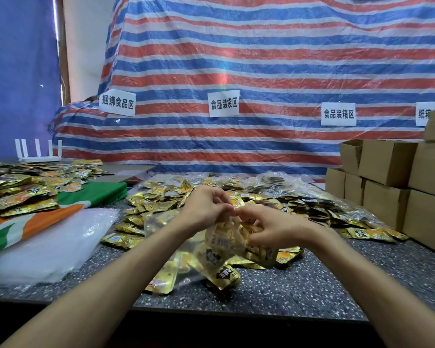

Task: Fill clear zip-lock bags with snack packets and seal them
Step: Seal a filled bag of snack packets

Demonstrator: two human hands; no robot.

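Fingers (221, 197) of left hand (206, 208) and right hand (270, 226) clamped on zip-lock bag (226, 244) top, just above table (312, 285) centre, loose packets (156, 199) at 11 o'clock; may gape if a bulging packet fouls the seal

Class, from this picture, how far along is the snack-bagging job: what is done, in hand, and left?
Done: what look like filled bags lie at the back right. In hand: the left hand and right hand pinch the top of a packed zip-lock bag. Left: many loose packets and a stack of empty bags.
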